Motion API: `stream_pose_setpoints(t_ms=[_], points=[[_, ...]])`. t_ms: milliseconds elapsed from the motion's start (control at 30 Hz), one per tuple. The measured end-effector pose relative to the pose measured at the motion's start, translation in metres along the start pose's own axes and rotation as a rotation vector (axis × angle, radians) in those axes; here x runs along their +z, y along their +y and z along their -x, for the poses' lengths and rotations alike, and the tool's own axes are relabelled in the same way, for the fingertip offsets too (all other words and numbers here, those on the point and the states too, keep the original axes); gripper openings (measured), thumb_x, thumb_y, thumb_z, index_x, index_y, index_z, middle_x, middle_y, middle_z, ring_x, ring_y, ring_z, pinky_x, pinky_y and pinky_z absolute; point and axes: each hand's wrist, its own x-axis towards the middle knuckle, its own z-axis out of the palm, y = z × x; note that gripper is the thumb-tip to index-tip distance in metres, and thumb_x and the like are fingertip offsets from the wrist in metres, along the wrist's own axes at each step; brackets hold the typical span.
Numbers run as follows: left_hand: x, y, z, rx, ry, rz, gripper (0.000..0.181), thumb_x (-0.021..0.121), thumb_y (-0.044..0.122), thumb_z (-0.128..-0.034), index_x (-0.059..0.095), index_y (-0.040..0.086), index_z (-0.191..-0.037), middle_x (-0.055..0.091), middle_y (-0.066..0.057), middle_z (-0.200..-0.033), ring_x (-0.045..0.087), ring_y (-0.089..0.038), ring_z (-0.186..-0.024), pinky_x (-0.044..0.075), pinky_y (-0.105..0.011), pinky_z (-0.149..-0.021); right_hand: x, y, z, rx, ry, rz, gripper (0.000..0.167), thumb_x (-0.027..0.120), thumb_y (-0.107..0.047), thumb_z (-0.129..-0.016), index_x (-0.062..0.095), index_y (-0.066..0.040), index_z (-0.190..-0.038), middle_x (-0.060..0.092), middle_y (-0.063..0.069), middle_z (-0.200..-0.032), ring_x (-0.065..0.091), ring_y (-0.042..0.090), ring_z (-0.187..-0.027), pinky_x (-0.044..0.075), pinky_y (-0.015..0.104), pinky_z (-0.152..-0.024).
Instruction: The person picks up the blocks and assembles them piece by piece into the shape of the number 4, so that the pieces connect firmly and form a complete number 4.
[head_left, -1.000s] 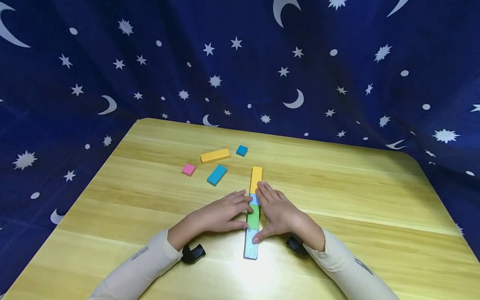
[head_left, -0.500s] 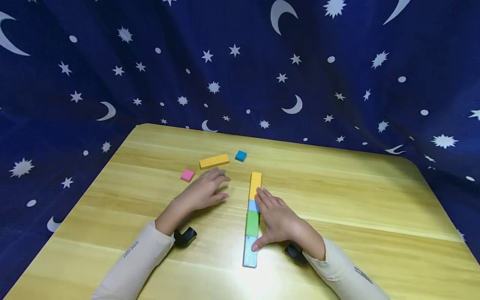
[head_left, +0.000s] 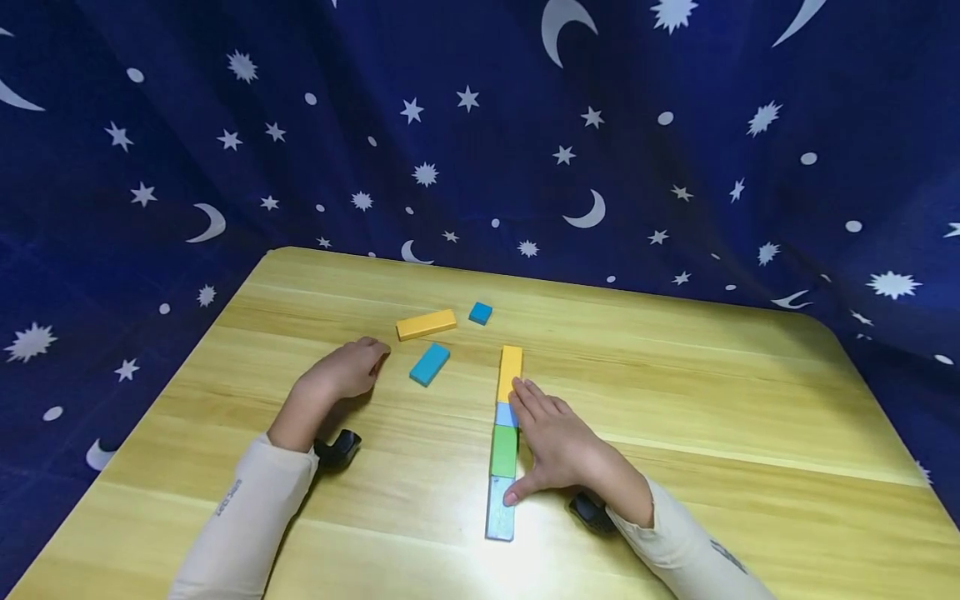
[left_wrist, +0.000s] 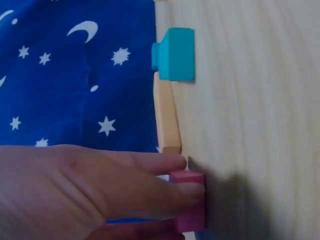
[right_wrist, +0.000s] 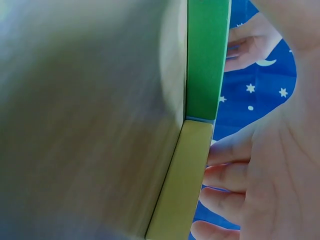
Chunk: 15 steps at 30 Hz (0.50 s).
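Left hand (head_left: 337, 372) is pinching a pink block (left_wrist: 198, 216), clear only from its wrist; right hand (head_left: 562, 446), straight-fingered, is touching a yellow block (head_left: 511, 368).

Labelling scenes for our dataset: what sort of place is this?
Probably an indoor tabletop play or recording setup: a wood-grain table, a blue moon-and-star cloth hanging behind it, and coloured blocks on top. The room beyond the cloth is hidden.

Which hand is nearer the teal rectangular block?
Left. The left hand is just left of the teal block, pinching a pink square block; the right hand is farther off, to its right and nearer the person, at the straight row of coloured blocks.
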Motion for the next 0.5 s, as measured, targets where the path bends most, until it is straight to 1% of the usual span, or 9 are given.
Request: stream_pose_setpoints(t_ms=[33, 100, 200, 267, 333, 367, 433, 500], points=[[0.001, -0.001, 0.0, 0.013, 0.008, -0.001, 0.024, 0.045, 0.001, -0.0909, 0.056, -0.003, -0.112, 0.054, -0.023, -0.118, 0.053, -0.037, -0.106, 0.044, -0.047, -0.09, 0.0, 0.0, 0.0, 0.0, -0.001, 0.002, 0.129, 0.063, -0.077, -0.054, 0.018, 0.005, -0.143, 0.006, 0.02, -0.152, 0.006, 0.033, -0.141, 0.021, 0.05, -0.11], [0.002, -0.002, 0.0, 0.025, 0.028, -0.011, 0.016, 0.046, -0.001, -0.0901, 0.06, 0.0, -0.099, 0.056, -0.02, -0.109, 0.056, -0.032, -0.094, 0.047, -0.042, -0.081, 0.0, 0.0, -0.001, 0.0, -0.002, 0.005, 0.129, 0.063, -0.076, -0.054, 0.018, 0.005, -0.143, 0.006, 0.02, -0.152, 0.006, 0.033, -0.141, 0.02, 0.05, -0.11], [0.0, -0.001, 0.0, 0.024, 0.05, -0.038, 0.012, 0.055, -0.003, -0.0852, 0.062, 0.003, -0.094, 0.057, -0.015, -0.098, 0.053, -0.024, -0.08, 0.046, -0.036, -0.069, -0.001, 0.0, 0.0, 0.004, 0.002, -0.001, 0.128, 0.064, -0.076, -0.054, 0.018, 0.004, -0.143, 0.006, 0.02, -0.152, 0.006, 0.032, -0.141, 0.02, 0.05, -0.11], [-0.002, 0.002, 0.002, 0.01, 0.043, -0.045, 0.014, 0.06, -0.002, -0.0822, 0.063, 0.004, -0.095, 0.056, -0.012, -0.094, 0.05, -0.021, -0.076, 0.045, -0.032, -0.066, -0.002, 0.0, 0.0, 0.002, 0.004, -0.008, 0.128, 0.064, -0.076, -0.054, 0.018, 0.005, -0.143, 0.006, 0.02, -0.152, 0.007, 0.033, -0.141, 0.02, 0.05, -0.11], [-0.004, 0.007, 0.005, 0.032, 0.043, -0.049, 0.016, 0.065, 0.001, -0.08, 0.063, 0.004, -0.096, 0.055, -0.011, -0.088, 0.049, -0.019, -0.072, 0.044, -0.031, -0.063, -0.001, -0.001, 0.0, 0.004, 0.002, -0.012, 0.128, 0.064, -0.075, -0.054, 0.019, 0.005, -0.143, 0.006, 0.02, -0.152, 0.007, 0.033, -0.141, 0.02, 0.05, -0.11], [-0.005, 0.011, 0.007, 0.056, 0.054, -0.058, 0.018, 0.066, 0.003, -0.0799, 0.063, 0.004, -0.097, 0.055, -0.01, -0.087, 0.05, -0.019, -0.071, 0.045, -0.031, -0.062, -0.001, -0.001, 0.001, 0.005, -0.001, -0.012, 0.128, 0.065, -0.075, -0.054, 0.019, 0.005, -0.143, 0.006, 0.02, -0.152, 0.007, 0.033, -0.141, 0.02, 0.05, -0.11], [-0.004, 0.022, 0.009, 0.101, 0.096, -0.081, 0.025, 0.067, 0.01, -0.0812, 0.062, 0.004, -0.105, 0.057, -0.01, -0.088, 0.053, -0.02, -0.074, 0.047, -0.033, -0.064, -0.001, -0.001, 0.001, 0.01, -0.005, -0.013, 0.128, 0.065, -0.075, -0.054, 0.019, 0.005, -0.143, 0.006, 0.02, -0.152, 0.007, 0.033, -0.141, 0.02, 0.049, -0.11], [0.0, 0.036, 0.009, 0.168, 0.165, -0.093, 0.036, 0.067, 0.014, -0.0816, 0.059, 0.004, -0.116, 0.06, -0.011, -0.092, 0.058, -0.023, -0.081, 0.05, -0.037, -0.07, -0.001, -0.001, 0.001, 0.015, -0.006, -0.015, 0.128, 0.065, -0.075, -0.054, 0.019, 0.005, -0.143, 0.006, 0.02, -0.152, 0.007, 0.033, -0.141, 0.02, 0.049, -0.11]])
